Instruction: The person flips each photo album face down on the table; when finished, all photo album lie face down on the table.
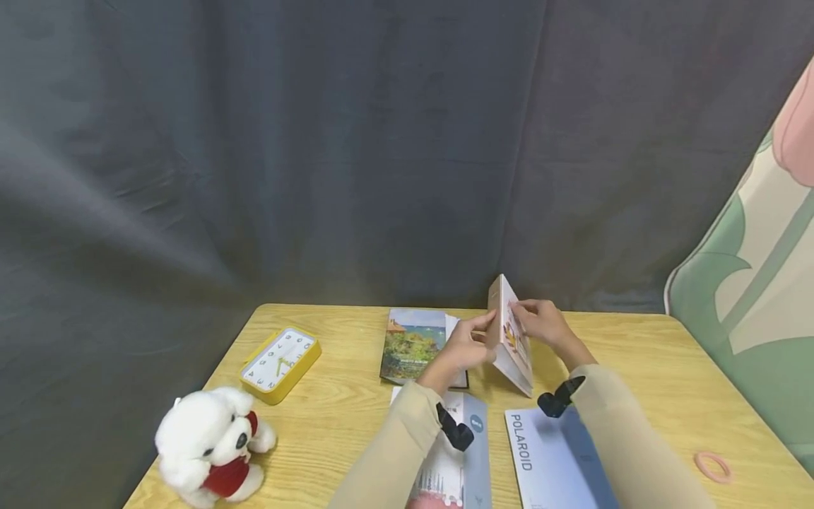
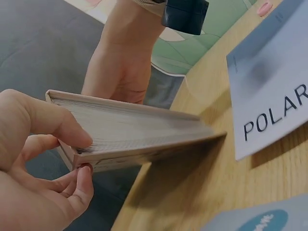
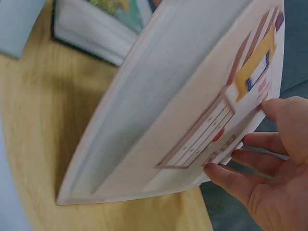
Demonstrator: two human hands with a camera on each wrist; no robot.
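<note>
A thick pale pink hardcover book [image 1: 514, 336] with a printed picture on its cover stands tilted on the table, pages side down toward me. My left hand [image 1: 463, 346] grips it near the spine; in the left wrist view the thumb [image 2: 79, 137] presses on the page edges and bent fingers lie beneath the cover. At the opposite side, my right hand [image 1: 540, 325] holds the cover at its edge, its thumb and fingertips on the printed face in the right wrist view. Behind the left hand lies a photo album [image 1: 413, 346] with a painted landscape cover.
A grey-and-white booklet [image 1: 477, 459] and a blue-white POLAROID booklet [image 1: 547, 459] lie under my forearms. To the left are a yellow clock [image 1: 280, 364] and a white plush dog [image 1: 200, 438]. A pink ring [image 1: 714, 466] lies at right. A dark curtain [image 1: 381, 141] hangs behind the table.
</note>
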